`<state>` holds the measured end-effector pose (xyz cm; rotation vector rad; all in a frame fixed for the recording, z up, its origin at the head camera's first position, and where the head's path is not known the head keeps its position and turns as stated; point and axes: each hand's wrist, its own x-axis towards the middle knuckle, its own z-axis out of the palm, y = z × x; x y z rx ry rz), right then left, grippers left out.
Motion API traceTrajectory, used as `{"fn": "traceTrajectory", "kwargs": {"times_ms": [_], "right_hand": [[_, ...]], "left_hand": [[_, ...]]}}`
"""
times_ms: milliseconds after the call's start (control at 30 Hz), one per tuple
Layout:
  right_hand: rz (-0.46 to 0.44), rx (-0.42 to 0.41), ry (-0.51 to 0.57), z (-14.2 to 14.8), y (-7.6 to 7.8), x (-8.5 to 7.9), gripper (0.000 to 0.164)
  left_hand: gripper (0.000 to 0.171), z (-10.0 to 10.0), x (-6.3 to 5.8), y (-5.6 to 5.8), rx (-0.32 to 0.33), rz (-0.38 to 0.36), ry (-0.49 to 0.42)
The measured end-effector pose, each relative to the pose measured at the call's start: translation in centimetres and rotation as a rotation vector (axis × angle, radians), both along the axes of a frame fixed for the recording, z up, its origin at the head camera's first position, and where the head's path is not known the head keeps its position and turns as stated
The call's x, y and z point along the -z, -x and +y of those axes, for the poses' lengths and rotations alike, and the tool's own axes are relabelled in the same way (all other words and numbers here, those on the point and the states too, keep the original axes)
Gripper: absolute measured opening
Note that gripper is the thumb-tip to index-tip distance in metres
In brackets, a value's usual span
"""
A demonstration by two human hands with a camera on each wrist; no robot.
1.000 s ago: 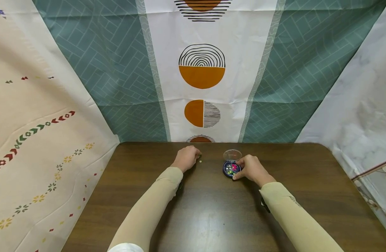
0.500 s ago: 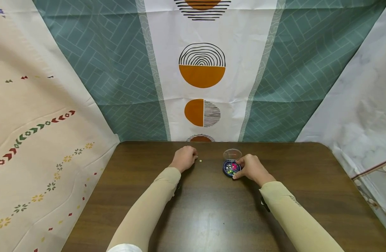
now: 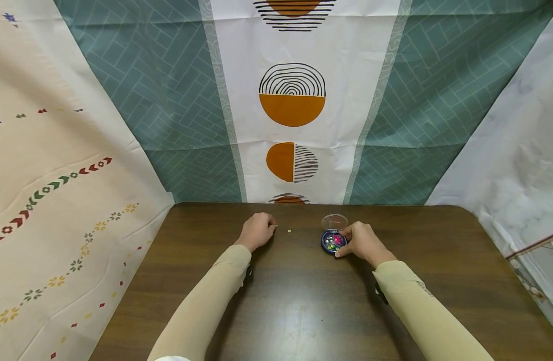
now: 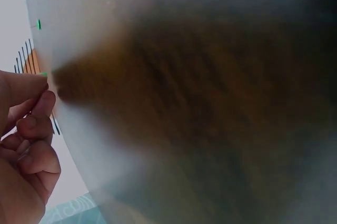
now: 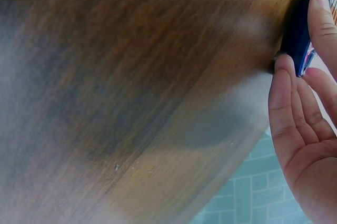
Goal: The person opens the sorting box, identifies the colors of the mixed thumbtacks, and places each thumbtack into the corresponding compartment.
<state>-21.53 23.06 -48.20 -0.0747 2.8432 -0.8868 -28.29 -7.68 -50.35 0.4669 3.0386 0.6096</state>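
Note:
My right hand (image 3: 363, 241) grips a small round dark-blue case (image 3: 323, 244) by its right side, thumb in front and fingers behind. The clear round lid (image 3: 334, 221) stands open at the back. Pink, green and pale small pieces (image 3: 333, 241) lie inside the case. To the left, my left hand (image 3: 257, 230) is low at the table with thumb and index finger together. A tiny green piece (image 4: 44, 74) shows at those fingertips; its kind is too small to make out. One similar small green piece (image 4: 39, 24) lies on the table, just right of this hand.
The brown wooden table (image 3: 303, 311) spreads under both arms. Its far edge meets a hanging cloth (image 3: 290, 165) with orange and black shapes between green panels. Patterned cloth (image 3: 78, 225) hangs at the left, and white marbled cloth (image 3: 507, 165) at the right.
My left hand has moved left, away from the small piece lying on the table. The right hand and the case have stayed in place.

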Motion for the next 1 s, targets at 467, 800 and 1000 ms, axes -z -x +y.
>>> {"fn": "traceTrajectory", "kwargs": {"times_ms": [467,800,1000], "right_hand": [[-0.009,0.005,0.015,0.4,0.1,-0.1,0.072],[-0.021,0.006,0.021,0.2,-0.1,0.1,0.072],[-0.023,0.009,0.025,0.2,-0.2,-0.1,0.07]], "left_hand": [[0.013,1.0,-1.4,-1.5,-0.024,0.042,-0.267],[0.015,3.7,-3.7,-2.9,0.026,0.109,-0.438],[0.015,5.4,-4.2,-4.2,0.079,0.135,-0.492]]}}
